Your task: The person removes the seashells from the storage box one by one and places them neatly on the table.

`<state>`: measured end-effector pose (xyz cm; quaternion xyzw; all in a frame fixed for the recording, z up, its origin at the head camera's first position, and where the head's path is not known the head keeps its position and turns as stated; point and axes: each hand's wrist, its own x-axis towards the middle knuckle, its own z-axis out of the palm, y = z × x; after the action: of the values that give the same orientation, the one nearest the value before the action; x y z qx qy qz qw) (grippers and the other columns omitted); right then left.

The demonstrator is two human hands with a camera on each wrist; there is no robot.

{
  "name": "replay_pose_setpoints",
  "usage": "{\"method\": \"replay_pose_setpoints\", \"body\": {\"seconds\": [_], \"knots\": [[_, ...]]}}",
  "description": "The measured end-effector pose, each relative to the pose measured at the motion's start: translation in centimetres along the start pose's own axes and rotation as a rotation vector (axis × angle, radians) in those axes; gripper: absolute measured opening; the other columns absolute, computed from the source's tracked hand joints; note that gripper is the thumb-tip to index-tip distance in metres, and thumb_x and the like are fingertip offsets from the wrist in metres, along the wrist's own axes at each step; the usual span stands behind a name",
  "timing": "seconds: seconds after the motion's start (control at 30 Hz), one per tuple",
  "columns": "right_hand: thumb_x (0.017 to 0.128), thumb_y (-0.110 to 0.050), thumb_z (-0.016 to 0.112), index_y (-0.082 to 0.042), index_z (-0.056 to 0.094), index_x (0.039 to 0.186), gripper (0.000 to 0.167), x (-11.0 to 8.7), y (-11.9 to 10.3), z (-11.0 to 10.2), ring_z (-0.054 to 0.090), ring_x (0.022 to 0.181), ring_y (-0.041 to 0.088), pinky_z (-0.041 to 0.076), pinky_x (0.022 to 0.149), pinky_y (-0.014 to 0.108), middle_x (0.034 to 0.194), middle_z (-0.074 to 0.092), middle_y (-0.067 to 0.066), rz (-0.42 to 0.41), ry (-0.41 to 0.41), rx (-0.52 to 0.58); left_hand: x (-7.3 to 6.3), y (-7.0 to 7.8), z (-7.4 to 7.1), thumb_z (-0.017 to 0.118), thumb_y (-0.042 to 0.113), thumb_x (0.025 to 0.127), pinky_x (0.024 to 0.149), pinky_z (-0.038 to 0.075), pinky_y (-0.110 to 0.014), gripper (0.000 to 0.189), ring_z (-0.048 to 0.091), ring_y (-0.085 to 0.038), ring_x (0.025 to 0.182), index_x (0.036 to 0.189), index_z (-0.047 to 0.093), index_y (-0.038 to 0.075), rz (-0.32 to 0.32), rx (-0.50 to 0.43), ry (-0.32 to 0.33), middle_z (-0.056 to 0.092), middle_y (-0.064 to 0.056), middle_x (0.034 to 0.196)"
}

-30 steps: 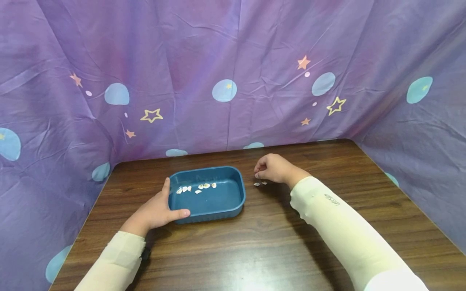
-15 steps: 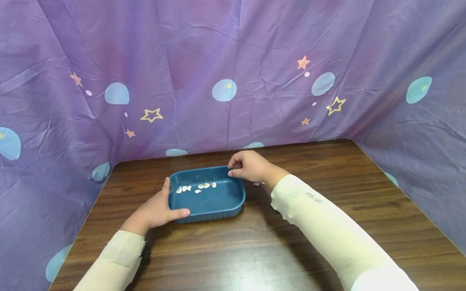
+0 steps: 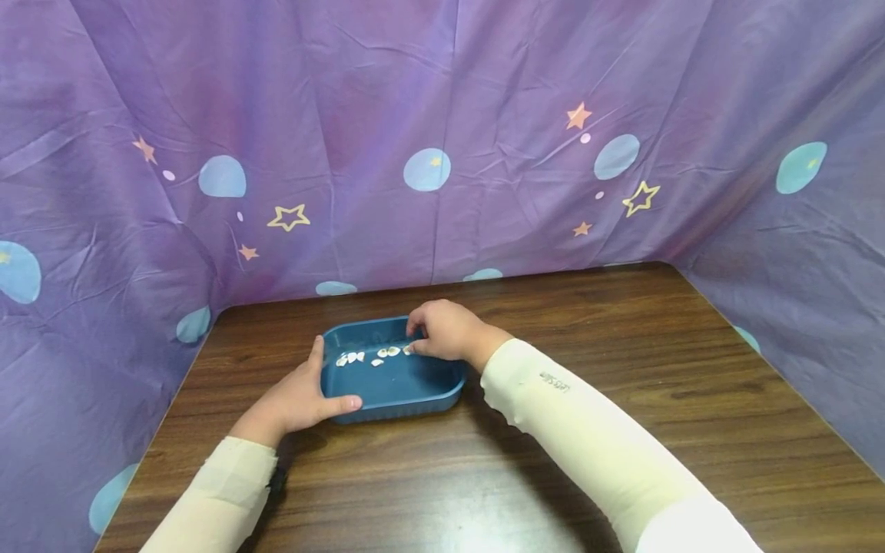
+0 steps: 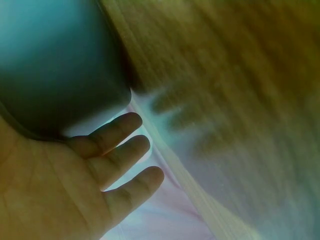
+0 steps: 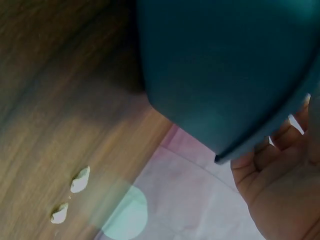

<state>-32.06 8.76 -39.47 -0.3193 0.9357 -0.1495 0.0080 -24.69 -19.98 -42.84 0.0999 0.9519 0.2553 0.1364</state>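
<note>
Several small white seashells lie in a blue rectangular plastic tub on the table. My left hand braces the tub's near left corner, thumb over the front rim and index finger along the left side; in the left wrist view its other fingers stretch out straight. Reaching over the right end of the tub, my right hand has its bent fingers inside, thumb right at the rightmost shell. I cannot tell whether a shell is between its fingertips. Two shells lie on the table, hidden by the right arm in the head view.
The brown wood-grain table runs back to a purple curtain with stars and ovals. Curtain also hangs along the left and right sides. The tub stands left of the table's middle.
My right hand has moved left from beside the two shells on the table, over the tub's right rim and down inside. My left hand has stayed at the tub's corner.
</note>
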Motion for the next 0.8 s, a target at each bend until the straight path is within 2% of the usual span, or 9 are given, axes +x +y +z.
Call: {"method": "replay_pose_setpoints", "body": {"seconds": [0.27, 0.4, 0.57, 0.8], "knots": [[0.095, -0.034, 0.081, -0.013, 0.079, 0.11, 0.026, 0.6, -0.1, 1.2, 0.063, 0.08, 0.016, 0.056, 0.083, 0.038, 0.084, 0.069, -0.002, 0.043, -0.037, -0.016, 0.1, -0.1, -0.1, 0.075, 0.07, 0.086, 0.119, 0.035, -0.065, 0.14, 0.036, -0.053, 0.15, 0.164, -0.012, -0.007, 0.012, -0.003, 0.008, 0.019, -0.039, 0.167], [0.096, -0.032, 0.079, -0.014, 0.079, 0.112, 0.025, 0.9, -0.4, 1.6, 0.069, 0.092, 0.018, 0.057, 0.092, 0.039, 0.097, 0.076, 0.001, 0.033, -0.074, -0.047, 0.1, -0.2, -0.1, 0.075, 0.07, 0.086, 0.119, 0.035, -0.065, 0.14, 0.036, -0.053, 0.15, 0.164, -0.012, -0.007, 0.015, -0.008, 0.006, 0.019, -0.039, 0.167], [0.097, -0.035, 0.078, -0.015, 0.077, 0.121, 0.031, 0.9, -0.8, 2.1, 0.071, 0.107, 0.02, 0.056, 0.099, 0.04, 0.114, 0.078, 0.002, 0.06, -0.144, -0.107, 0.1, -0.3, 0.0, 0.074, 0.072, 0.086, 0.119, 0.034, -0.065, 0.141, 0.034, -0.053, 0.152, 0.164, -0.014, -0.006, 0.006, -0.01, -0.007, 0.016, -0.038, 0.168], [0.098, -0.038, 0.077, -0.019, 0.076, 0.127, 0.035, 1.2, -0.9, 2.7, 0.071, 0.114, 0.02, 0.055, 0.102, 0.041, 0.121, 0.077, 0.0, 0.09, -0.17, -0.173, 0.3, -0.4, 0.0, 0.073, 0.073, 0.086, 0.12, 0.034, -0.065, 0.141, 0.033, -0.052, 0.152, 0.164, -0.016, -0.005, 0.004, -0.006, -0.012, 0.015, -0.037, 0.169]]}}
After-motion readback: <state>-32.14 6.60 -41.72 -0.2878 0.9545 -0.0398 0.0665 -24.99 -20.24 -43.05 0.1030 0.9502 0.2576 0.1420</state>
